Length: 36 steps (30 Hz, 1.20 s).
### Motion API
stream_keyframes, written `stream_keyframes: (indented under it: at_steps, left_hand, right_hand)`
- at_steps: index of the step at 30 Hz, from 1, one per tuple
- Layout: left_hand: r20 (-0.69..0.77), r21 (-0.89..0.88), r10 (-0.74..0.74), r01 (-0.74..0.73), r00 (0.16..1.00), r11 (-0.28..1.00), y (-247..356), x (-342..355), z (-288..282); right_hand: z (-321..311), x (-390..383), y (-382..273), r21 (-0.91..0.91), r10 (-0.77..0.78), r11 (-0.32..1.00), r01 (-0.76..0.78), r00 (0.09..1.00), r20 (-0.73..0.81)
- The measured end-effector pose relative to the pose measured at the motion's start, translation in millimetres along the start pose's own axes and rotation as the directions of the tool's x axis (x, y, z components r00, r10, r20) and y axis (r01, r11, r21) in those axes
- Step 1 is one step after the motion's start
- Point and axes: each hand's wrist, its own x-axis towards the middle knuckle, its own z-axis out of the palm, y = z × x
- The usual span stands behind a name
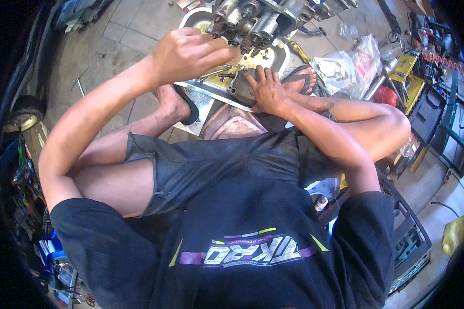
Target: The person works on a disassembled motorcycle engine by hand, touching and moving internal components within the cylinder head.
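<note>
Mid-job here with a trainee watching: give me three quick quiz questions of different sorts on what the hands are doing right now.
1. True or false: the left hand rests flat on the floor.
2. Which hand presses on the dark metal part lying in the metal tray? A) left B) right C) neither
3. Fill in: the left hand is raised to the grey ______ assembly that stands over the tray.

Key
1. False: it is lifted up against the assembly.
2. B: the right hand lies on it, fingers spread.
3. Engine, or mechanical.
</note>
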Motion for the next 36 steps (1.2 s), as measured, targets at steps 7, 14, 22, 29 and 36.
stream_keyframes:
  at_steps: [7,14,22,29,36]
  left_hand:
    - [0.872,-0.048,-0.158,0.403,0.463,0.914,-39,-102,33]
    - [0.727,0.139,-0.594,0.773,0.345,0.619,-50,-128,150]
    - [0.472,0.353,-0.852,0.836,0.228,0.42,29,-102,190]
    - [0.313,0.136,-0.902,0.926,0.296,0.351,36,-87,199]
    - [0.291,0.13,-0.896,0.914,0.334,0.383,46,-136,209]
  right_hand:
    - [-38,36,17,0.396,0.129,0.898,-0.193,0.975,0.182]
    - [38,89,74,0.35,0.381,0.888,-0.298,0.903,-0.197]
    - [53,86,72,0.338,0.383,0.87,-0.359,0.924,-0.005]
    - [100,92,97,0.43,0.386,0.857,-0.284,0.906,-0.171]
    - [110,109,70,-0.204,0.155,0.968,-0.15,0.988,0.011]
